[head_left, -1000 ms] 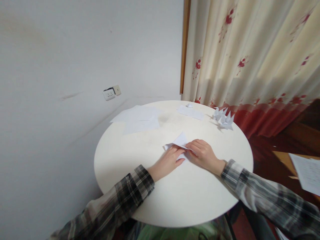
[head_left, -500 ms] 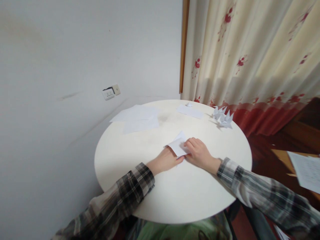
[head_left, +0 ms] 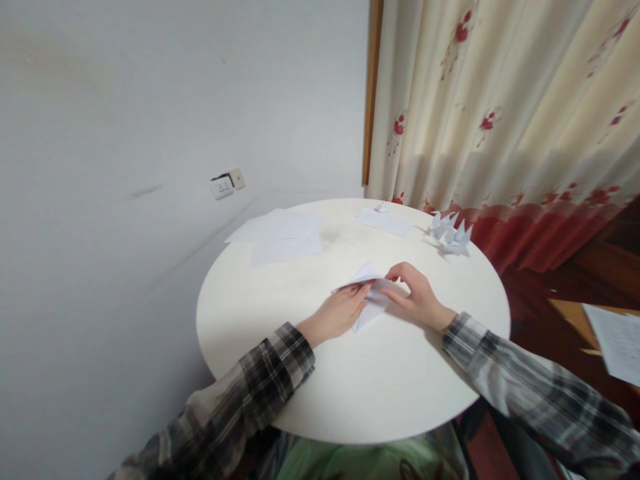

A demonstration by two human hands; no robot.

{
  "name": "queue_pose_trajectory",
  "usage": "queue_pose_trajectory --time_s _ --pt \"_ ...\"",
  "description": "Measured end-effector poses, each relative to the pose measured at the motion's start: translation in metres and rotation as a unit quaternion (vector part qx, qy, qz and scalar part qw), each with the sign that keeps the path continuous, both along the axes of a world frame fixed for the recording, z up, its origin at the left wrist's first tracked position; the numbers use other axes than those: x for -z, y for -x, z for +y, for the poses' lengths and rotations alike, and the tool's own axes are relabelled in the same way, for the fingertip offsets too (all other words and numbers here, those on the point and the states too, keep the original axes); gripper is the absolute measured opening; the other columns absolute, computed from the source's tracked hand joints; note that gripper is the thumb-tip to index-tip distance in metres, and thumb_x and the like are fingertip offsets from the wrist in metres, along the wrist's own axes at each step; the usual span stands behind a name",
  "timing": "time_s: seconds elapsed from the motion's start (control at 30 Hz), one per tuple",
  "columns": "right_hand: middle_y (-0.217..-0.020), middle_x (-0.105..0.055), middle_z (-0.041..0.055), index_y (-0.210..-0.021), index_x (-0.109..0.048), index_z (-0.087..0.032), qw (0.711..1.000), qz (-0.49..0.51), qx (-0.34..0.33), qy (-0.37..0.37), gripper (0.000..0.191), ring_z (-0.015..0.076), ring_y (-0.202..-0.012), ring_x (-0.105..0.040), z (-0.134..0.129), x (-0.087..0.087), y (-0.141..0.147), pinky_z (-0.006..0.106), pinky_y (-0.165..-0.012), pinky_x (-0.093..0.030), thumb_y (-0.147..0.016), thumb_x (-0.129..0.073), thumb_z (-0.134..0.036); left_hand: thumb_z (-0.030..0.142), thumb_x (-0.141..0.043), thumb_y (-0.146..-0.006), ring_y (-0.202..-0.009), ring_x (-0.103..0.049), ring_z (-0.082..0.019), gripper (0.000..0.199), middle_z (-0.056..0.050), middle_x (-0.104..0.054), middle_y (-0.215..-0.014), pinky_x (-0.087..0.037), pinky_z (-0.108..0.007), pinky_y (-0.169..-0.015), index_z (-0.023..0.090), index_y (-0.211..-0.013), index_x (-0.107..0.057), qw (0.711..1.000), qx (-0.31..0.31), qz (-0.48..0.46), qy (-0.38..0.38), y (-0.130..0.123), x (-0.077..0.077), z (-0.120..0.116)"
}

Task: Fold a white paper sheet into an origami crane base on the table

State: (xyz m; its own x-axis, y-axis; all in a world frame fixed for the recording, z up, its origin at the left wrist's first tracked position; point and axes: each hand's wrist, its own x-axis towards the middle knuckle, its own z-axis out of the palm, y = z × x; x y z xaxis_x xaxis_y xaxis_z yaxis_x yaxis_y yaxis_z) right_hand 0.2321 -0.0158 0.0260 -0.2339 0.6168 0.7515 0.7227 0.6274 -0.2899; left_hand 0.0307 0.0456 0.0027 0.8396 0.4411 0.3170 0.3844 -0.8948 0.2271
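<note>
A folded sheet of white paper (head_left: 373, 312) lies on the round table in front of me, its upper flap lifted. My left hand (head_left: 341, 312) rests flat on the lower layer with its fingers stretched out, the tips reaching in under the raised flap. From the right, my right hand (head_left: 415, 293) takes the flap's edge between thumb and curled forefinger. Part of the paper is hidden by the hands.
Loose white sheets (head_left: 285, 233) lie at the table's back left. A smaller paper piece (head_left: 384, 223) and a little folded paper (head_left: 382, 208) are at the back. Several folded paper cranes (head_left: 454, 240) stand at the right edge of the white table (head_left: 240, 320).
The flap has been raised and swung away from me, uncovering my left hand's fingers. My right hand has shifted right, its thumb and forefinger spread wider. The view has turned slightly.
</note>
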Motion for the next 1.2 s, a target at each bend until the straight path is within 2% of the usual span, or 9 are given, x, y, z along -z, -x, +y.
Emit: queue_pose_trajectory --time_s 0.13,0.27,0.37,0.53,0.73,0.9,1.0,1.2 --pt "-0.091 -0.055 0.0082 -0.099 -0.052 -0.018 0.996 -0.073 -0.046 -0.020 0.020 0.0184 -0.082 -0.052 -0.013 -0.001 -0.005 0.034 -0.070 -0.047 -0.079 -0.049 -0.014 0.019 -0.035 -0.091 -0.114 -0.048 -0.021 0.046 -0.012 -0.049 -0.123 -0.041 -0.036 -0.096 0.017 -0.136 -0.025 0.999 -0.015 -0.015 0.032 0.002 0.003 0.002" --pt "-0.111 -0.051 0.0116 -0.111 -0.053 -0.020 0.990 -0.134 -0.033 0.012 0.036 0.0197 -0.096 -0.052 -0.016 0.000 -0.008 0.035 -0.078 -0.048 -0.079 -0.043 -0.006 0.018 -0.031 -0.091 -0.114 -0.047 -0.023 0.047 -0.014 -0.049 -0.122 -0.040 -0.038 -0.097 0.015 -0.137 -0.023 0.999 -0.015 -0.007 0.033 0.003 0.007 0.005" --pt "-0.122 -0.047 0.0124 -0.116 -0.053 -0.022 0.988 -0.153 -0.015 0.021 0.035 0.0213 -0.108 -0.049 -0.013 0.000 -0.008 0.037 -0.086 -0.048 -0.085 -0.043 -0.010 0.019 -0.031 -0.092 -0.116 -0.046 -0.024 0.047 -0.015 -0.047 -0.125 -0.039 -0.038 -0.097 0.014 -0.137 -0.022 0.999 -0.019 -0.005 0.036 0.002 0.007 0.005" --pt "-0.125 -0.047 0.0121 -0.111 -0.057 -0.023 0.983 -0.180 0.000 0.041 0.026 0.0221 -0.112 -0.048 -0.009 0.001 -0.006 0.038 -0.088 -0.048 -0.089 -0.043 -0.019 0.021 -0.038 -0.091 -0.115 -0.048 -0.023 0.042 -0.013 -0.049 -0.125 -0.040 -0.037 -0.095 0.016 -0.132 -0.029 0.998 -0.023 -0.019 0.057 0.002 0.000 -0.003" --pt "-0.131 -0.042 0.0149 -0.105 -0.059 -0.018 0.975 -0.221 -0.012 0.034 0.024 0.0243 -0.119 -0.042 -0.006 -0.003 -0.003 0.043 -0.094 -0.043 -0.087 -0.044 -0.012 0.021 -0.048 -0.088 -0.110 -0.053 -0.019 0.023 -0.006 -0.058 -0.116 -0.040 -0.035 -0.098 0.019 -0.111 -0.050 0.998 -0.012 -0.037 0.054 0.003 -0.003 -0.006" --pt "-0.133 -0.041 0.0135 -0.101 -0.060 -0.017 0.966 -0.251 -0.041 0.045 0.023 0.0249 -0.120 -0.041 -0.007 -0.004 -0.009 0.045 -0.095 -0.042 -0.082 -0.048 -0.010 0.031 -0.048 -0.088 -0.115 -0.051 -0.021 0.037 -0.005 -0.054 -0.126 -0.039 -0.035 -0.100 0.023 -0.124 -0.047 0.998 -0.024 -0.018 0.059 0.005 0.000 -0.003" --pt "-0.129 -0.046 0.0123 -0.097 -0.061 -0.018 0.965 -0.254 -0.047 0.046 0.019 0.0245 -0.117 -0.044 -0.007 -0.002 -0.015 0.045 -0.091 -0.045 -0.083 -0.050 -0.013 0.035 -0.046 -0.089 -0.115 -0.052 -0.022 0.041 -0.007 -0.055 -0.125 -0.041 -0.035 -0.098 0.020 -0.127 -0.046 0.996 -0.040 0.001 0.075 0.006 0.001 -0.002" --pt "-0.125 -0.050 0.0121 -0.098 -0.059 -0.018 0.969 -0.233 -0.052 0.064 0.017 0.0222 -0.115 -0.047 -0.007 -0.001 -0.017 0.043 -0.089 -0.048 -0.086 -0.048 -0.017 0.032 -0.044 -0.090 -0.115 -0.052 -0.023 0.037 -0.006 -0.055 -0.126 -0.040 -0.037 -0.099 0.020 -0.125 -0.050 0.998 -0.021 0.019 0.061 0.007 -0.002 -0.005"
